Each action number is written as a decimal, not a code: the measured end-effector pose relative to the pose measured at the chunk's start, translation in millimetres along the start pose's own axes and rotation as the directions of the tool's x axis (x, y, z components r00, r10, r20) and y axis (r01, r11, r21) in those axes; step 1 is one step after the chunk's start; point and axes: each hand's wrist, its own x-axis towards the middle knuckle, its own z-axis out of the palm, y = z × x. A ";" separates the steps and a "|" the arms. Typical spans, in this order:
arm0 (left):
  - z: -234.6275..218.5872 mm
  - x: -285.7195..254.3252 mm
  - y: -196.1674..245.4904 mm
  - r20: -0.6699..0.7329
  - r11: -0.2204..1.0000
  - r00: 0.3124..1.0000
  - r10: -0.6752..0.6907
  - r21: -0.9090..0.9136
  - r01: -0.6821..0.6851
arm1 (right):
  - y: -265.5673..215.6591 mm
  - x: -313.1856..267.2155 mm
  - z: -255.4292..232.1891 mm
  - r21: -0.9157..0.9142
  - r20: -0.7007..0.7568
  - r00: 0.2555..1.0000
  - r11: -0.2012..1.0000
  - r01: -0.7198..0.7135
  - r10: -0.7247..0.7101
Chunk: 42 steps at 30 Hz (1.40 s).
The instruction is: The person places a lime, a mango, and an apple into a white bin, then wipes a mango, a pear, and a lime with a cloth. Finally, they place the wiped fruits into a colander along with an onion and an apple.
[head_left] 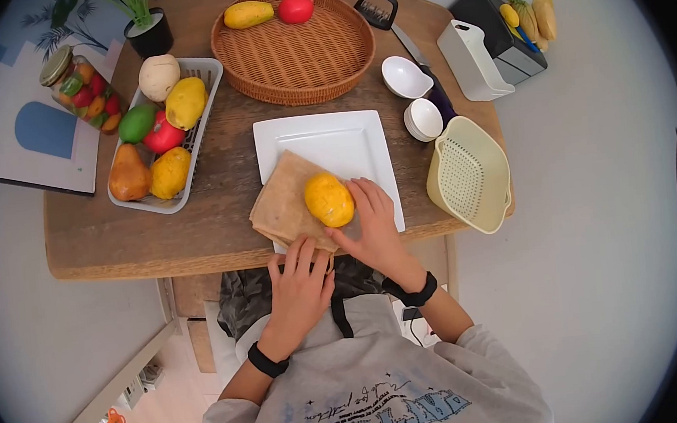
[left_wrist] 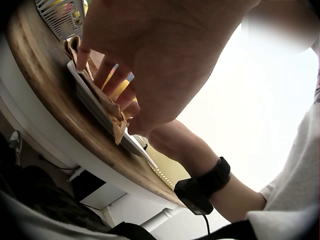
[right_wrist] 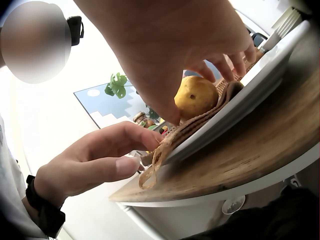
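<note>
One yellow fruit [head_left: 329, 199] rests on the brown bag [head_left: 281, 204] atop the white plate [head_left: 317, 137] and could roll if the relaxed left hand [head_left: 300, 294] shifts the bag, since the right hand [head_left: 377, 232] flanks it without grasping.

Yellow fruit [head_left: 329, 199] — tan cloth [head_left: 280, 204] — plain white plate [head_left: 352, 139].

Matt cloth [head_left: 280, 204], smooth yellow fruit [head_left: 328, 199], glossy plate [head_left: 315, 133], grainy wooden tabletop [head_left: 225, 153], woven wicker tray [head_left: 296, 54]
</note>
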 end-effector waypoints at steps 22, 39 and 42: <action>0.4 -0.8 0.0 -0.007 1.000 1.000 0.002 0.007 -0.002 | -1.7 23.3 11.1 0.057 -0.065 0.997 0.997 0.044 -0.040; 1.0 -0.4 0.4 -0.003 1.000 1.000 -0.005 0.005 0.005 | -3.1 26.8 2.4 0.113 0.016 0.998 0.992 0.052 -0.054; 1.2 -0.2 -1.0 -0.003 1.000 1.000 -0.004 0.003 0.004 | -5.2 24.7 1.7 0.106 0.017 0.997 0.992 0.068 -0.071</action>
